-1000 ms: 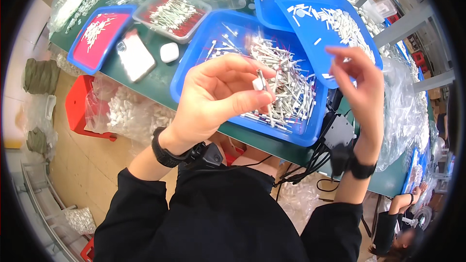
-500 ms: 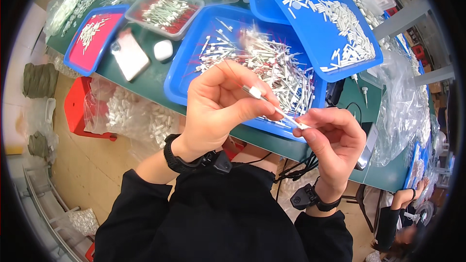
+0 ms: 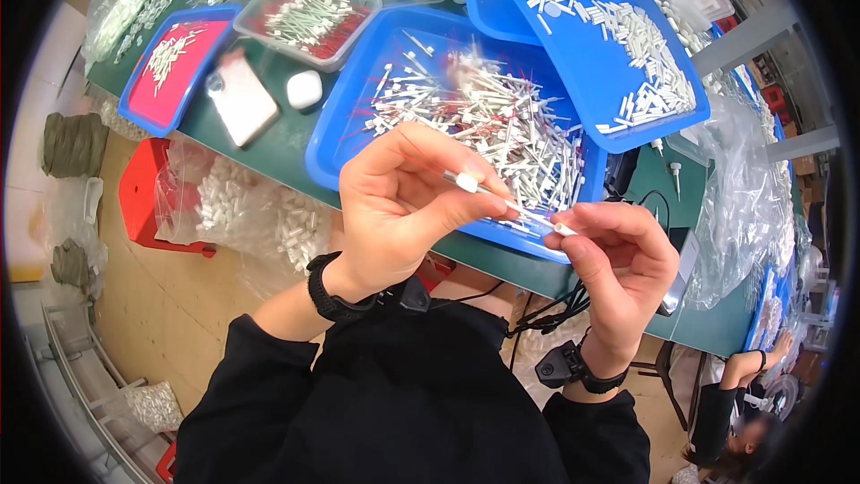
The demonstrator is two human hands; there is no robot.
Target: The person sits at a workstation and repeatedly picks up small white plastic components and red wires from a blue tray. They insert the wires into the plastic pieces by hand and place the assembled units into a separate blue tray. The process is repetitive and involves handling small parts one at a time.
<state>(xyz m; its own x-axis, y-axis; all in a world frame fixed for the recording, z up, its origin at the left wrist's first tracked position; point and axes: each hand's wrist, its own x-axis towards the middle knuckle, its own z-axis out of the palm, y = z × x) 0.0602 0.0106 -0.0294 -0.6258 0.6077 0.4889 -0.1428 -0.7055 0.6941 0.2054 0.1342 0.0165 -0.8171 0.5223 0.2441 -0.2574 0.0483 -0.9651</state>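
Above the near edge of a blue tray [image 3: 320, 145], my left hand [image 3: 394, 206] pinches a thin rod-like piece [image 3: 466, 182] with a white block on it. Its slim white shaft [image 3: 530, 213] points toward my other hand. My right hand [image 3: 623, 260] grips a small white tube [image 3: 563, 229] between thumb and index finger, close to the shaft's tip. Whether the tip touches the tube or sits inside it, I cannot tell. Many similar white pieces with red wires [image 3: 502, 116] lie heaped in the tray behind my hands.
A tilted blue tray of short white tubes [image 3: 645, 63] overlaps the back right. Leftward are a phone [image 3: 242, 103], a white rounded case [image 3: 304, 90], a clear box of wired parts [image 3: 309, 18] and a pink-lined tray [image 3: 170, 58]. Another person's arm [image 3: 748, 363] shows at far right.
My left hand has shifted slightly left, drawing the rod-like piece with it. The tube in my right hand has turned, so its round end shows more clearly.
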